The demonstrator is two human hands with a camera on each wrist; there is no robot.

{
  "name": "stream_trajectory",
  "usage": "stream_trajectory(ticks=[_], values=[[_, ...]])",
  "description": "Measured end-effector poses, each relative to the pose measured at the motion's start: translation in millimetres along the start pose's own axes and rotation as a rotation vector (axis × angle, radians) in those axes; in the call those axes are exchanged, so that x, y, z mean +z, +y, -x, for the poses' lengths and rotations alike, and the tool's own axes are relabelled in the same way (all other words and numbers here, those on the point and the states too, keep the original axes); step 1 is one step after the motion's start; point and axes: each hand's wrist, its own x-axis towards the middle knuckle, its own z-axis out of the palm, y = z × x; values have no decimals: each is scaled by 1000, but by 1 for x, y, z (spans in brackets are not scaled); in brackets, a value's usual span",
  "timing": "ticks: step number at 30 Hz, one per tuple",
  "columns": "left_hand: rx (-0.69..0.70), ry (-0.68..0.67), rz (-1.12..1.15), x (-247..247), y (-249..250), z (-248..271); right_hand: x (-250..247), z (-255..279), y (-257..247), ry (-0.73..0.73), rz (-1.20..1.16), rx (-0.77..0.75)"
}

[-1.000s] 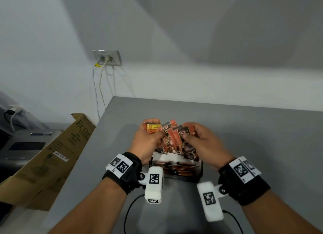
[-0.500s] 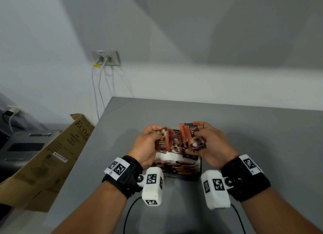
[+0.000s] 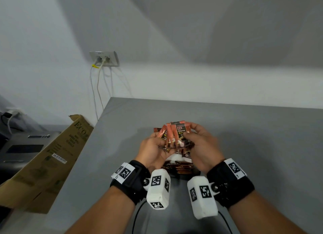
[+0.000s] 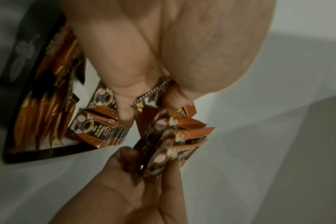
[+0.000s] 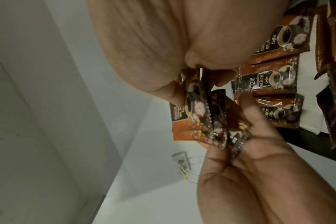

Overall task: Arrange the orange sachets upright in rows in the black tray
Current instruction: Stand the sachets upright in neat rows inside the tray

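Observation:
Both hands hold a bunch of orange sachets (image 3: 176, 134) with black coffee labels just above the black tray (image 3: 196, 172). My left hand (image 3: 160, 143) grips the lower ends from the left. My right hand (image 3: 189, 130) pinches the front sachet, thumb on its face. In the left wrist view the held sachets (image 4: 173, 136) sit fanned between the two hands. The tray's wall (image 4: 19, 60) holds a row of upright sachets (image 4: 48, 106) and a few flat ones (image 4: 94, 128). The right wrist view shows the bunch (image 5: 71, 115) and the flat sachets (image 5: 274, 81).
The grey table (image 3: 244, 129) reaches to a white wall behind. A cardboard box (image 3: 52, 160) leans at the table's left edge. A wall socket (image 3: 104, 58) with cables hangs above the far left corner. Cables trail from both wrist cameras near the front edge.
The loosely fanned sachets have been drawn into a tighter, more upright bunch. My right hand has rolled inward, its thumb now on the front sachet. Both hands stay above the tray.

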Motion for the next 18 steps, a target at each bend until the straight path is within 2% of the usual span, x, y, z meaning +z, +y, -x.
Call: stream_trajectory(ticks=[2,4,9,10,12,13,15,17,18], values=[[-10,-48,106,0,-3,2,2,1,1,24,50,-39],[-51,-100,171,1,-4,5,3,2,1,40,210,-95],[-52,-207,116,10,-4,7,6,1,14,-48,846,-381],[-57,-205,100,10,-5,6,4,-1,14,-64,953,-410],[-63,-195,85,8,-4,7,-1,0,3,-74,1105,-371],[-64,-198,85,6,-2,7,-4,2,-6,-109,1128,-344],[-96,-217,95,5,-1,9,-9,9,-23,-293,1140,-338],[-133,-245,90,5,0,10,-7,12,-33,-481,1287,-344],[-149,-254,78,7,0,10,-6,11,-35,-523,1364,-355]])
